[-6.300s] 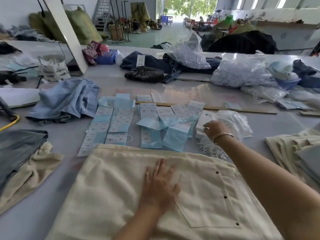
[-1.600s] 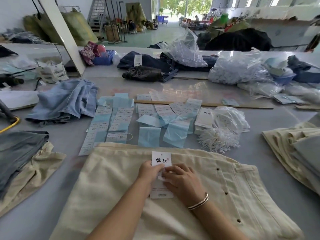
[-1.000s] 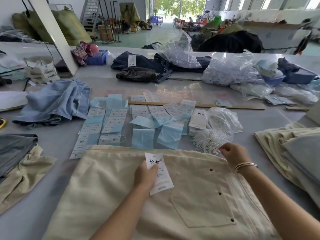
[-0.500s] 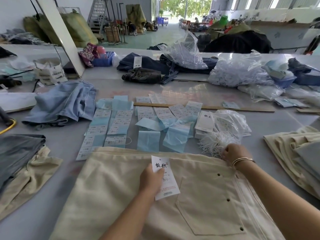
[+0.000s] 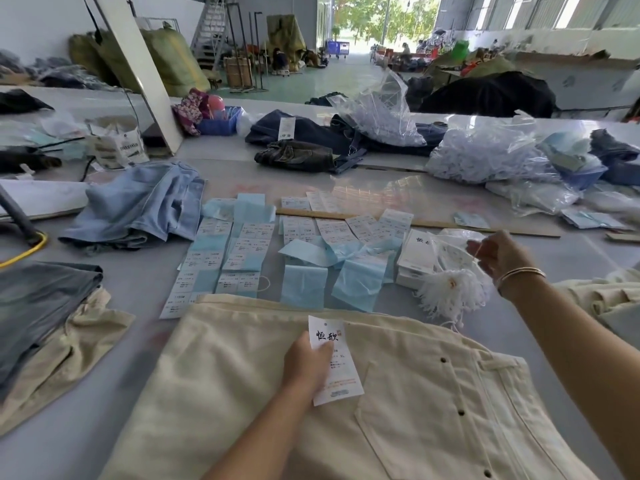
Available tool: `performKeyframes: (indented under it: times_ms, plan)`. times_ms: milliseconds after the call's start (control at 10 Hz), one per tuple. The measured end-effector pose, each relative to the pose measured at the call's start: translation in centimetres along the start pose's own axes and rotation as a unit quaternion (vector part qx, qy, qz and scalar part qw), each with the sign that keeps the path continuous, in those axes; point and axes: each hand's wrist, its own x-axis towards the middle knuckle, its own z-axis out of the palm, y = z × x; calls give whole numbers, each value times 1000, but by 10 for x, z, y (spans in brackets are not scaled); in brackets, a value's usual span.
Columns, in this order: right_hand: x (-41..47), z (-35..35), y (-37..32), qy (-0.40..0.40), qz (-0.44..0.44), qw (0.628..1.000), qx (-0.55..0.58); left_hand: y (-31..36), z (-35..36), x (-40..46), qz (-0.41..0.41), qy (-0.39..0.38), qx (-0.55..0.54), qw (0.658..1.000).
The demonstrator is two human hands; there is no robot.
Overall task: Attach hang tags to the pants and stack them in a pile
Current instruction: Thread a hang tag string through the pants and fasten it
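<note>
- Pants [image 5: 242, 393] lie flat on the counter [image 5: 104, 427], tag not yet attached.
- Left hand [image 5: 306, 367] fingers pinch the hang tag [image 5: 334, 362].
- Right hand [image 5: 498, 254] fingers pinch one string [image 5: 479, 249]; threading and stacking remain.

The left hand [image 5: 306, 367] covers the left edge of the hang tag [image 5: 334, 358], and the small print below the tag's two large characters is too fine to read. The cream pants [image 5: 398, 410] under that hand run off the bottom edge. Whatever thin string the right hand [image 5: 498, 256] pinches is barely discernible. Right of its wrist, a cream pile [image 5: 609, 299] is cut by the frame's edge.
</note>
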Motion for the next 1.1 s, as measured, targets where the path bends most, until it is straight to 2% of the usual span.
performKeyframes:
  times_ms: [100, 200, 300, 400, 500, 600, 800, 900, 1000, 1100]
  plan:
    - [11, 3, -11, -31, 17, 993, 115, 0, 0, -2, -1, -5, -4, 1000]
    - [23, 7, -17, -40, 5, 987, 154, 0, 0, -2, -3, -1, -9, 1000]
    - [30, 10, -7, -124, -114, 882, -440, -1, 1, -1, -1, 4, -13, 1000]
    - [28, 4, 11, -127, -211, 577, -779, -2, 1, -1, 0, 6, -10, 1000]
    - [18, 5, 11, -92, -221, 414, -878, -3, 2, -1, 1, 9, -15, 1000]
    - [12, 6, 12, -48, -216, 341, -914, -3, 2, 0, -2, 9, -14, 1000]
    - [20, 9, 18, 26, -222, 342, -913, -3, 2, 0, 2, 8, -12, 1000]
    - [23, 8, 15, 46, -191, 360, -912, -3, 2, 0, 0, 10, -11, 1000]
    - [33, 3, 10, 57, -157, 486, -858, -3, 1, 0, -3, 7, -25, 1000]
    - [22, 5, 7, 9, -180, 777, -603, -3, -1, 0, 4, -8, -29, 1000]
